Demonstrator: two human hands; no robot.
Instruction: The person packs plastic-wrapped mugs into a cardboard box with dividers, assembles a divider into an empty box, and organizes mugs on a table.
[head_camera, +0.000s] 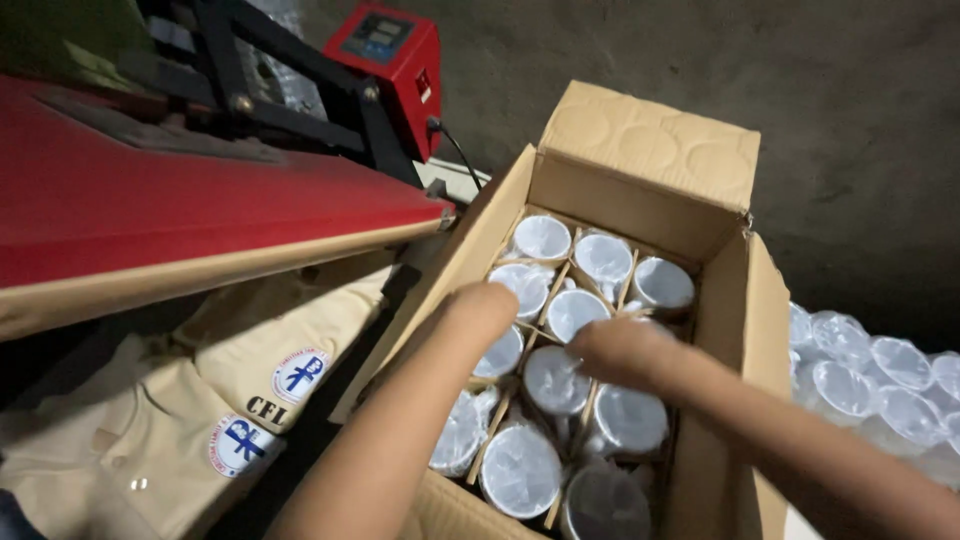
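Both hands lowered into open brown cardboard box (640, 160). Left hand (487, 305) curled over plastic-wrapped white cylindrical cups (556, 380) in divider cells at left wall; grip cannot be told. Right hand (615, 350) laid on middle cups, fingers hidden, grasp unclear. Beige printed shirts (250, 400) seen left, beneath red heat press (200, 190). More wrapped cups (870, 385) stacked outside, right.

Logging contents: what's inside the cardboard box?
The cardboard box holds plastic-wrapped mugs standing in cardboard dividers. Both hands reach in: left hand, right hand. The hands and forearms hide some cells; anything beneath the mugs is not visible.
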